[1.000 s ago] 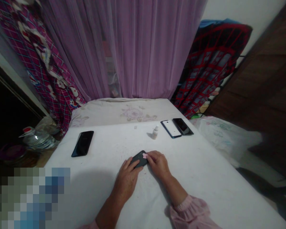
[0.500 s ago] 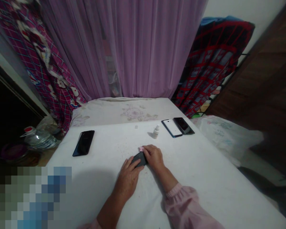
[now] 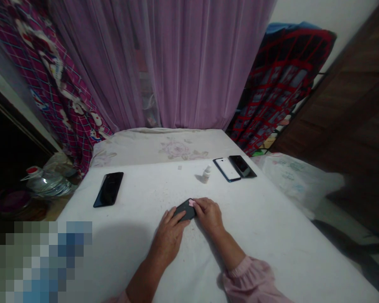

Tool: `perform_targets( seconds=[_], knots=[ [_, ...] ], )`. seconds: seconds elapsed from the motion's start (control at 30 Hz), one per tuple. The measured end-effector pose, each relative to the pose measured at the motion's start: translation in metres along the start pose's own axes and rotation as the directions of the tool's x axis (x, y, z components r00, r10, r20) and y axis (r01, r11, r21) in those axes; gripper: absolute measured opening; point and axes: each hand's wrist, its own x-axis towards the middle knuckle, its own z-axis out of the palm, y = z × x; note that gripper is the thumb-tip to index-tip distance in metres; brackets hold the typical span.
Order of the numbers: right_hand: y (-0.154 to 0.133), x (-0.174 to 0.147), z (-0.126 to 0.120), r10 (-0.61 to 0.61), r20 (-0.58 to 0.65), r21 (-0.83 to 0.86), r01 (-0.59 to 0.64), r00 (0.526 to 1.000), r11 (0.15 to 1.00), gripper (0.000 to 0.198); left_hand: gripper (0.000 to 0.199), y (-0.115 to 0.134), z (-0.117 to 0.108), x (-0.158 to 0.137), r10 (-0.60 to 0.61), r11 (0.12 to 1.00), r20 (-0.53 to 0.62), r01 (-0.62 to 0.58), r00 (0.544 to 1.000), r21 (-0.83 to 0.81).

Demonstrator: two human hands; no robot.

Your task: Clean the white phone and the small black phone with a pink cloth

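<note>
In the head view, the left hand (image 3: 172, 233) grips a dark phone (image 3: 186, 208) against the white-covered worktop (image 3: 271, 235), midway between its left and right edges. The right hand (image 3: 210, 213) pinches a pink scrap (image 3: 191, 203) at the phone's upper right corner. The phone could skid or swivel if the right hand presses harder than the left one braces, since the cloth beneath may slide or ruck. The scrap, caught only by the fingertips, could slip free. Loose specks (image 3: 193, 229) around the phone could get under it and scratch. A far reach could tip the small bottle (image 3: 206, 174), which stands towards the far edge.

The left fingers cover much of the phone, and its underside is hidden; whether it is a whole phone or a bare case is unclear. The right thumb's hold is hard to make out. The worktop's near edge is cut off, and pixelation hides the lower left.
</note>
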Motion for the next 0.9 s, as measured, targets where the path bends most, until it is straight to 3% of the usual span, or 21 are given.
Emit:
perform_targets(
  seconds=[0.23,0.6,0.9],
  knots=[
    [-0.009,0.025,0.015,-0.023,0.002,-0.011,0.023,1.000,1.000,0.022,0.043,0.002,-0.002,0.000,-0.020,1.000,0.008,0.020,1.000,0.007],
    [0.003,-0.007,0.000,-0.016,-0.001,0.058,0.016,1.000,0.998,0.024,0.041,0.001,0.000,0.001,-0.015,1.000,0.004,0.015,1.000,-0.004],
    [-0.007,0.009,0.007,0.015,0.002,0.040,-0.015,1.000,0.999,0.025,0.041,0.001,0.001,0.000,-0.015,1.000,-0.008,0.015,1.000,-0.024]
  ],
)
